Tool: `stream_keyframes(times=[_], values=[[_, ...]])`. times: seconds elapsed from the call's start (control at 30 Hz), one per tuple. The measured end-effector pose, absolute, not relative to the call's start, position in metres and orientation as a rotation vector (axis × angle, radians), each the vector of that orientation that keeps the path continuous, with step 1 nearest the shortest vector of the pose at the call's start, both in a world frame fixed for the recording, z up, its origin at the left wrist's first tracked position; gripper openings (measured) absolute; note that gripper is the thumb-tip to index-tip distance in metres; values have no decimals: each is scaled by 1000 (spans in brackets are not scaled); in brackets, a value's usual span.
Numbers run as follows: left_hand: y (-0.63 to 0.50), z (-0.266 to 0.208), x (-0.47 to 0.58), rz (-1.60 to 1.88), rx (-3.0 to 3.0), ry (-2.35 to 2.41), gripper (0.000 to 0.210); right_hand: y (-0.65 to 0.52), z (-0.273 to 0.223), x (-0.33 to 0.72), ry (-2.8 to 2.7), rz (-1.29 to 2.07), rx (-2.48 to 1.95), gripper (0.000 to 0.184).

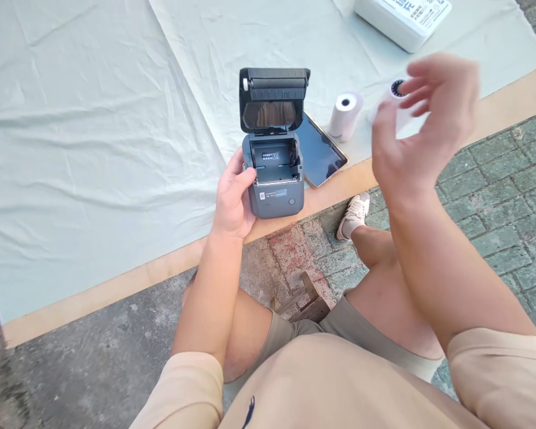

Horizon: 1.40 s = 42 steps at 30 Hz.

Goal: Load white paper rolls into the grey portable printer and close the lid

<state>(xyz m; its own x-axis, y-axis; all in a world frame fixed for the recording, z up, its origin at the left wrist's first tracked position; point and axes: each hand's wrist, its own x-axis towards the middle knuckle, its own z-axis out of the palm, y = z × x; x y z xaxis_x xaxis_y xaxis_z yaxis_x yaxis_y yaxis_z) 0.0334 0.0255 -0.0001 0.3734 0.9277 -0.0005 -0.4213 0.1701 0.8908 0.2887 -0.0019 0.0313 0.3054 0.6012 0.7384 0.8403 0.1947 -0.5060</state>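
Observation:
A dark grey portable label printer (277, 199) stands at the table's front edge with its black lid (274, 98) swung up. Its paper bay shows a printed sticker and no roll inside. My left hand (234, 196) grips the printer's left side, thumb on the rim of the bay. Up on the right, my right hand (429, 119) is raised with fingers spread and curved, slightly blurred. Behind its fingers is a white paper roll with a dark core (397, 88), partly hidden; no firm hold on it shows. Another white paper roll (343, 116) stands upright between the printer and that hand.
A dark-screened phone or tablet (324, 152) lies flat just right of the printer. A white box with a printed label (404, 21) sits at the back right. Pale cloth (93, 149) covers the table, leaving a bare wooden edge strip (116, 298) along the front.

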Motion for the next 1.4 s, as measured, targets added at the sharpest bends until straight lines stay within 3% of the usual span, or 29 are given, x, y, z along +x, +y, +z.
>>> stream_keyframes(times=[0.07, 0.13, 0.2, 0.33, 0.47, 0.57, 0.6, 0.7, 0.8, 0.93, 1.1, 1.27, 1.4], values=[[26, 0, 33, 1061, 963, 656, 37, 1, 33, 302, -1332, -483, -1456, 25], [26, 0, 33, 1058, 961, 658, 36, 9, 24, 315, -1252, -445, -1591, 41], [25, 0, 33, 1059, 955, 662, 35, 20, 9, 325, -1142, -244, -1744, 51], [25, 0, 34, 1075, 928, 655, 33, 38, -10, 340, -970, -37, -1675, 50], [24, 2, 35, 1074, 890, 660, 35, 35, 14, 344, -895, 377, -1389, 37], [23, 4, 36, 1067, 862, 651, 36, 16, 47, 315, -1049, 727, -1253, 52], [23, 5, 36, 1063, 855, 639, 36, 8, 58, 298, -1135, 714, -1174, 58], [22, 6, 37, 1069, 851, 621, 37, -9, 78, 242, -1564, 507, -1154, 44], [22, 6, 36, 1079, 884, 643, 38, -12, 85, 204, -1932, 484, -1483, 46], [22, 4, 36, 1068, 947, 661, 47, -3, 82, 192, -2096, 436, -1745, 32], [22, 3, 36, 1062, 964, 674, 46, 1, 72, 197, -2189, 284, -1763, 18], [21, 6, 35, 1020, 979, 686, 41, -6, 59, 203, -2192, 139, -1582, 29], [23, 5, 34, 1006, 1023, 642, 50, -14, 45, 208, -2166, 97, -1383, 34]])
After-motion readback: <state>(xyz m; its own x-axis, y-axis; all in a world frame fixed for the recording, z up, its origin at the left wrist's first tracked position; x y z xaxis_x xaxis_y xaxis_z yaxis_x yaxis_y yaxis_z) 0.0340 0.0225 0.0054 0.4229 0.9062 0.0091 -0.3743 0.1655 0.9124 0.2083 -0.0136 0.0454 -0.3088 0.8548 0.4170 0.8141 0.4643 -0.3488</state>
